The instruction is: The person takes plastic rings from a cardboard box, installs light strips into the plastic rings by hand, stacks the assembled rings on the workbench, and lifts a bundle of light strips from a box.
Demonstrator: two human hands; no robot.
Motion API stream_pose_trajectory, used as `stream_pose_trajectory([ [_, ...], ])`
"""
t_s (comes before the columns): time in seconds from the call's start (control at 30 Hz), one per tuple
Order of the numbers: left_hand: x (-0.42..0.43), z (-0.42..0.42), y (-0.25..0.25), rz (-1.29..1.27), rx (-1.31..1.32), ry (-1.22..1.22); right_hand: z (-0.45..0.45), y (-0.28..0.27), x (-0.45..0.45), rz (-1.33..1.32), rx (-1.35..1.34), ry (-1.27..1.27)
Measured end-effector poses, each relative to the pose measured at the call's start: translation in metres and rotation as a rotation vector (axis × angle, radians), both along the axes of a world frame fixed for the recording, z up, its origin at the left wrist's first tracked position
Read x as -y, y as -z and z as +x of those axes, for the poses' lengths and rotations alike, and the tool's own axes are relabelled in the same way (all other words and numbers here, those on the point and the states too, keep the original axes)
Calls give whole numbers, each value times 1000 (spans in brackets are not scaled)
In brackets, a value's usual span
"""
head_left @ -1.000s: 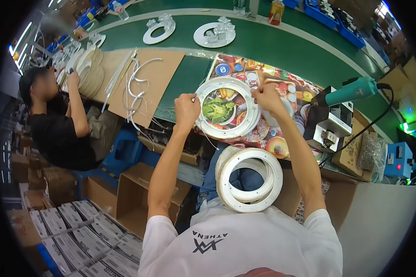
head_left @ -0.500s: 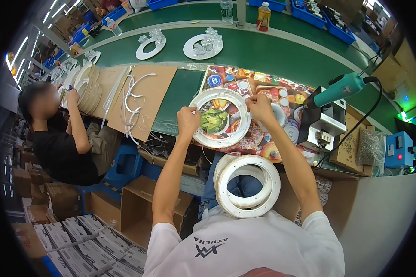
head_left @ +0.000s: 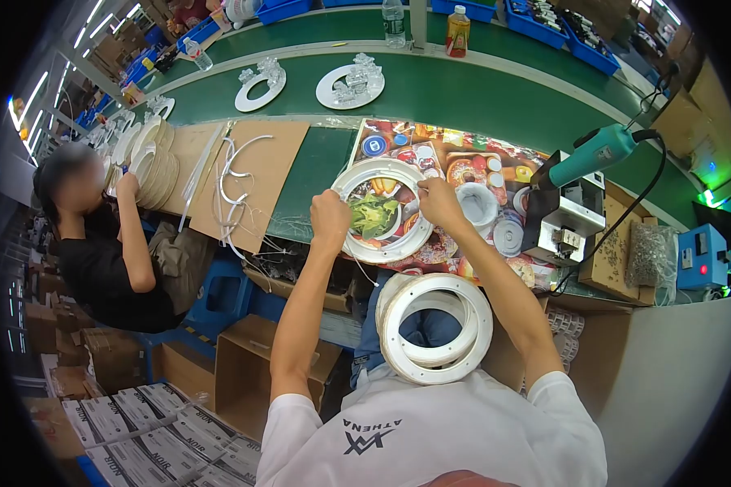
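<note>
A white ring [head_left: 371, 251] lies over the picture-printed mat [head_left: 455, 154] on the bench, a thin wire trailing from its lower left. My left hand [head_left: 330, 217] is closed at the ring's left edge; what its fingers pinch is hidden. At the ring's upper right, my right hand [head_left: 440, 203] is closed too, with something too small to make out at its fingertips. Against my lap and shirt rests a stack of white rings [head_left: 481, 331]. A round white dish-like piece [head_left: 477, 206] sits right of my right hand.
A teal hand tool [head_left: 594, 156] is mounted over a metal fixture [head_left: 562, 235] on the right. Curved white strips [head_left: 229, 180] lie on cardboard at left. Beyond, a co-worker [head_left: 114, 272] sits by stacked rings. Two rings with clear bags [head_left: 351, 85] lie at the back.
My right hand has moved left along the ring's upper right edge, uncovering the round dish-like piece. The camera view has shifted slightly. My left hand stays at the ring's left edge.
</note>
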State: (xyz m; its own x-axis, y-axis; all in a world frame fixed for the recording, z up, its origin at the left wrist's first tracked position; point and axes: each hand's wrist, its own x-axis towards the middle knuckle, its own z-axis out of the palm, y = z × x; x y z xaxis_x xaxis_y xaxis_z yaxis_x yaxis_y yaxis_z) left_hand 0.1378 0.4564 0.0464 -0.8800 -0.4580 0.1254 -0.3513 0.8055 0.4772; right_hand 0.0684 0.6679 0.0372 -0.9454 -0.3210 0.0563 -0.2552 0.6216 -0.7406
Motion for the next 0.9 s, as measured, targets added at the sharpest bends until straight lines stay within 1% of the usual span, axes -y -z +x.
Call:
stream_pose_trajectory([
  [0.07, -2, 0, -1, -41, 40, -6, 1, 2, 1, -1, -41, 35],
  [0.13, -4, 1, 0, -146, 87, -7, 0, 3, 0, -1, -30, 34],
  [0.17, -5, 2, 0, -146, 88, -7, 0, 3, 0, -1, -22, 32],
  [0.23, -7, 3, 0, -376, 96, 45, 0, 4, 0, -22, -38, 30],
  [0.33, -2, 5, -4, -393, 25, 3, 1, 6, 0, -48, -52, 25],
  [0.37, 0, 6, -7, -396, 29, 5, 0, 6, 0, -53, -55, 23],
  [0.4, 3, 8, -11, -271, -4, -8, -1, 7, 0, -56, -49, 26],
  [0.43, 7, 10, -14, -147, -37, -20, -2, 5, -1, 16, -38, -14],
  [0.47, 15, 11, -8, -151, -32, -15, -3, 5, -1, 87, -28, -53],
  [0.5, 25, 10, 3, -78, -86, 71, -3, 5, -2, 84, -24, -49],
  [0.53, 29, 11, 4, -3, -140, 156, -4, 6, -2, 95, -40, -71],
  [0.67, 35, 16, 7, -23, -128, 228, -3, 5, -1, 89, -55, -78],
  [0.73, 36, 16, 10, -115, -70, 272, -3, 6, -1, 85, -78, -75],
  [0.8, 35, 17, 11, -109, -72, 265, -4, 7, 0, 81, -101, -70],
  [0.87, 34, 18, 13, -99, -72, 261, -3, 2, 0, 58, 91, -19],
  [0.9, 35, 18, 14, -86, -68, 260, -1, 0, 0, 65, 92, -20],
])
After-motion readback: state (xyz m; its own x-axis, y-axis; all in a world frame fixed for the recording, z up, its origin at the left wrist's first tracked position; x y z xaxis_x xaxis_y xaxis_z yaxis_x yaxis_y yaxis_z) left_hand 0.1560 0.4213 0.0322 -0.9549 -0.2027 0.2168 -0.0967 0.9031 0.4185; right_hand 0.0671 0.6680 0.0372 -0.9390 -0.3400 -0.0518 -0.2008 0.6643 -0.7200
